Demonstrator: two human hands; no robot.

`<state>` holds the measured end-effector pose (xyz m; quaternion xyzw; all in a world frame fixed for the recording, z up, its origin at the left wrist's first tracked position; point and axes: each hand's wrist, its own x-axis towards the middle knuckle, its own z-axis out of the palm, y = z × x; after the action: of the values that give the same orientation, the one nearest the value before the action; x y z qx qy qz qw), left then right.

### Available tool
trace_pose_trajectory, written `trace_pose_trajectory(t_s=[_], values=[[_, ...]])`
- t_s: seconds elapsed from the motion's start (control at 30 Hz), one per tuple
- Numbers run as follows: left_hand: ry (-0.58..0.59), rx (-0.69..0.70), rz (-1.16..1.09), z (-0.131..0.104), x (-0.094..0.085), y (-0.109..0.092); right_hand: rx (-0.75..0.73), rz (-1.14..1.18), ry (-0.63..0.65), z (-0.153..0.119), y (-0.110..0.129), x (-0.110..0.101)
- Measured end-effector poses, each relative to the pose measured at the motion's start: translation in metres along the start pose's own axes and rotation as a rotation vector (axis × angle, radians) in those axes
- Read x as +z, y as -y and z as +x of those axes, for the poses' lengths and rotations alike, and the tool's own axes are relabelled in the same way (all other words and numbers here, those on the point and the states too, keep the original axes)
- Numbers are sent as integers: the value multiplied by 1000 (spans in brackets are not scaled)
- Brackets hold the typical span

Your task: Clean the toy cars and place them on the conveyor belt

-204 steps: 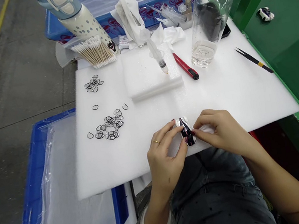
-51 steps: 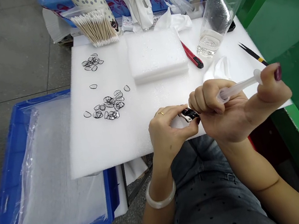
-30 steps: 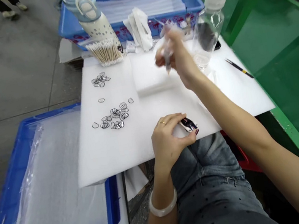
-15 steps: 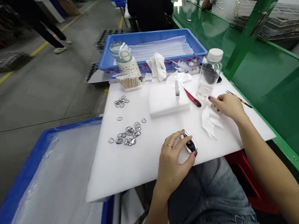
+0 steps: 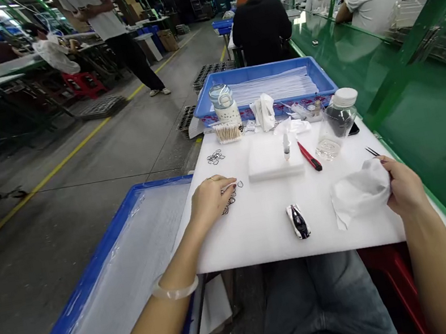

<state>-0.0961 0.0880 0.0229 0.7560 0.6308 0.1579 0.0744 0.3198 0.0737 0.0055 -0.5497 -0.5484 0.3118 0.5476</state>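
My left hand (image 5: 211,199) is over a loose pile of thin dark rings (image 5: 230,205) on the white tabletop, fingers stretched out, thumb near the forefinger; it partly covers the pile. One single ring (image 5: 240,184) lies just beyond its fingertips. My right hand (image 5: 402,184) is closed on the edge of a crumpled white tissue (image 5: 359,192), which spreads out to its left. Dark tweezers (image 5: 372,151) lie partly hidden behind that hand. Between both hands, a small glossy black-and-white part (image 5: 299,221) rests alone near the front edge.
Further back stand a white foam block (image 5: 274,161) with a syringe (image 5: 286,145), a red cutter (image 5: 310,156), a clear bottle (image 5: 334,127), cotton swabs (image 5: 228,132) and a patterned cup (image 5: 224,104). A blue tray (image 5: 321,72) is behind. Another ring cluster (image 5: 215,157) lies far left.
My left hand has let go of the black-and-white part and moved left to the rings. My right hand has taken up the tissue, lifting and spreading it. The view has tilted up.
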Motion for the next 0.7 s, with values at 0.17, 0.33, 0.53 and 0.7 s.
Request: trace_pose_trajectory(t_s=[0.17, 0.33, 0.53, 0.7], values=[[47, 171, 6, 20, 10, 7, 104, -249, 4, -17, 3, -7], [-108, 344, -15, 16, 16, 8, 119, -271, -54, -30, 8, -9], [-236, 563, 149, -45, 26, -23, 81, -155, -369, -33, 1, -24], [-14, 418, 97, -55, 20, -37, -147, 190, -695, -30, 26, -29]])
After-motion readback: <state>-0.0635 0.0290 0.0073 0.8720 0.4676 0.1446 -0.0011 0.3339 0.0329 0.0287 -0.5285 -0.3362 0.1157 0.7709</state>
